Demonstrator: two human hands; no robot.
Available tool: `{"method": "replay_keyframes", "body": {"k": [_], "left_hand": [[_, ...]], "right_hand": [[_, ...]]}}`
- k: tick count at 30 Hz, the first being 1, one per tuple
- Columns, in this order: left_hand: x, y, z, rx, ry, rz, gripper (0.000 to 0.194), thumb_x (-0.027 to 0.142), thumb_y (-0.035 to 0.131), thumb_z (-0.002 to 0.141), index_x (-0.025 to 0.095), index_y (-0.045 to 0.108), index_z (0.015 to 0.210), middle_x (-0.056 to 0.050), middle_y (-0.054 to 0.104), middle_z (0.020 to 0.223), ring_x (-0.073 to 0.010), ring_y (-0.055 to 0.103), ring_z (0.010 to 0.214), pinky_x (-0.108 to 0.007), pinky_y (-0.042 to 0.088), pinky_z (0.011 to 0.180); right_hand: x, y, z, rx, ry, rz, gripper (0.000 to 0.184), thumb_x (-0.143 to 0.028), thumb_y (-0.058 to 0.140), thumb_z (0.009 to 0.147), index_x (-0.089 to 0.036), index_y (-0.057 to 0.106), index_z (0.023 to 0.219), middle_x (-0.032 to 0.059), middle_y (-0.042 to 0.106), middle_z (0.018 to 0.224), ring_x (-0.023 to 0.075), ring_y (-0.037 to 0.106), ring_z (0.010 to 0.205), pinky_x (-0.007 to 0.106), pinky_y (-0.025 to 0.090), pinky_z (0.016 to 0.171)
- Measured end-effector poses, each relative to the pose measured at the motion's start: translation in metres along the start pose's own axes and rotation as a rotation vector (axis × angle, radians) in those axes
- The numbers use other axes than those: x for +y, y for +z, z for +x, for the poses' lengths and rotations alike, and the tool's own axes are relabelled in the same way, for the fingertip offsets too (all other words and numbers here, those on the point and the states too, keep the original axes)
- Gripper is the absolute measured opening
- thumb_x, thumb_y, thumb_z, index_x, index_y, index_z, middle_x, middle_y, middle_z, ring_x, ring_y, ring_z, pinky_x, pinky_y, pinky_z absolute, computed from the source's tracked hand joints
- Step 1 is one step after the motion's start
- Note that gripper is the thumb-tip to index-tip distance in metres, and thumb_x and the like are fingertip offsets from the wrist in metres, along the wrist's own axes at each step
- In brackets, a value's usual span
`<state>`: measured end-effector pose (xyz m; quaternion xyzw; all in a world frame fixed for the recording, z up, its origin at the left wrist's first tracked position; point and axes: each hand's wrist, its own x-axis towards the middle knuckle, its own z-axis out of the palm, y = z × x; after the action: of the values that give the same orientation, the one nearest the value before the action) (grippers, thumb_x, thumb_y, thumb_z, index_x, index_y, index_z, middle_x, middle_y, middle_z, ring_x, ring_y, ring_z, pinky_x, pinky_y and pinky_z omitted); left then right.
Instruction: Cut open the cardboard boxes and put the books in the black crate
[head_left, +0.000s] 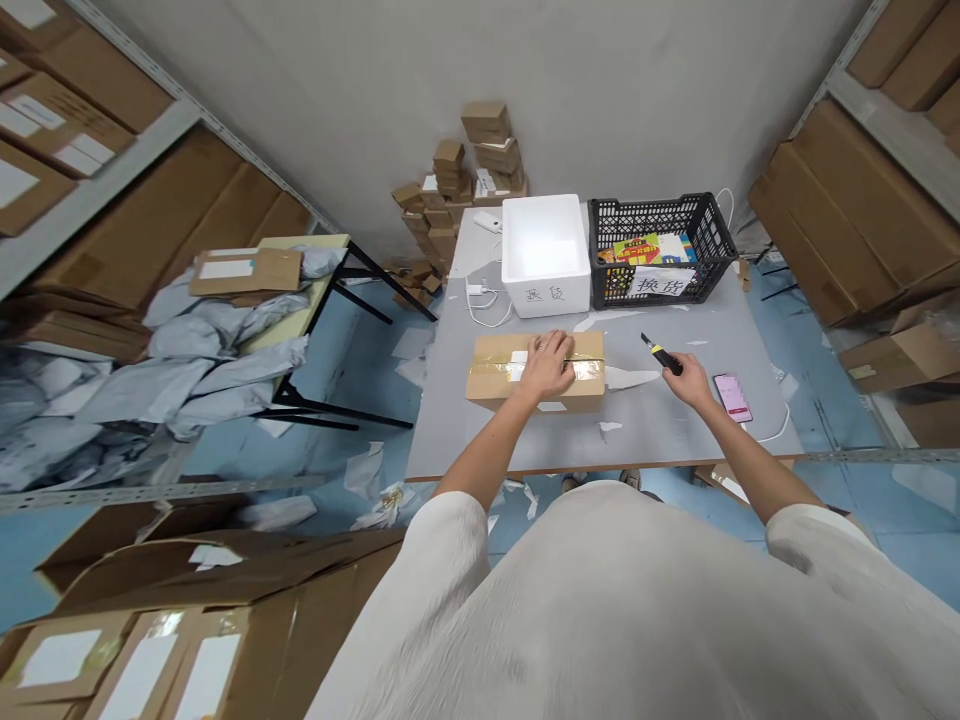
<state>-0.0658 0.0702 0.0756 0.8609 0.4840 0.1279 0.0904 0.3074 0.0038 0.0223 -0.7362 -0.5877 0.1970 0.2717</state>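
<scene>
A cardboard box [491, 385] sealed with shiny tape lies on the grey table [465, 440], its long side across me. My left hand [550, 365] is on top of it, fingers bent together towards the far edge and gripping it; the fingertips are partly hidden. To the right of the box, my right hand [688, 380] is closed around a black and yellow utility knife [664, 358]. The blade points up and left, apart from the box. Beside that hand lies a phone [733, 398] with a lit pink screen.
Behind the box stand a white foam bin [546, 290] and a black plastic crate [652, 285] holding colourful packages. A white cable [491, 310] lies at the left. Grey parcels [225, 335] cover a side table. Small boxes [487, 150] are stacked by the wall; paper scraps litter the blue floor.
</scene>
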Motion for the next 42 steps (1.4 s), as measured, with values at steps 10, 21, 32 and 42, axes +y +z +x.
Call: {"method": "replay_keyframes", "body": {"k": [10,21,32,42], "left_hand": [[0.024,0.013,-0.031,0.039,-0.262,-0.065,0.055,0.037,0.043,0.108,0.024,0.055,0.161,-0.016,0.058,0.166,-0.0335,0.049,0.158,-0.056,0.029,0.135],[0.032,0.037,-0.040,0.091,-0.373,-0.018,0.063,0.036,0.039,0.107,0.022,0.053,0.166,-0.015,0.053,0.173,-0.0311,0.041,0.167,-0.056,0.018,0.142],[0.032,0.033,-0.040,0.075,-0.364,0.002,0.061,0.035,0.038,0.108,0.022,0.053,0.166,-0.016,0.054,0.171,-0.0298,0.043,0.165,-0.055,0.021,0.140],[0.020,0.023,-0.048,0.080,-0.232,-0.146,0.061,0.031,0.038,0.110,0.021,0.045,0.170,-0.018,0.046,0.177,-0.0295,0.038,0.168,-0.055,0.029,0.138]], "right_hand": [[0.102,0.023,-0.001,-0.045,0.352,-0.138,0.045,-0.041,0.069,0.085,-0.019,0.080,0.122,0.0171,0.072,0.116,0.0360,0.070,0.113,0.048,0.058,0.097],[0.155,0.048,-0.009,-0.222,0.391,-0.239,0.044,-0.048,0.071,0.093,-0.016,0.071,0.124,0.0203,0.068,0.123,0.0347,0.069,0.114,0.048,0.058,0.095],[0.116,0.050,-0.014,-0.170,0.235,-0.252,0.052,-0.042,0.057,0.101,-0.012,0.061,0.144,0.0274,0.062,0.140,0.0444,0.057,0.134,0.064,0.046,0.114],[-0.100,0.081,0.021,-0.204,-0.444,0.141,0.061,-0.046,0.062,0.101,-0.024,0.057,0.158,0.0186,0.044,0.171,0.0395,0.046,0.154,0.060,0.042,0.127]]}}
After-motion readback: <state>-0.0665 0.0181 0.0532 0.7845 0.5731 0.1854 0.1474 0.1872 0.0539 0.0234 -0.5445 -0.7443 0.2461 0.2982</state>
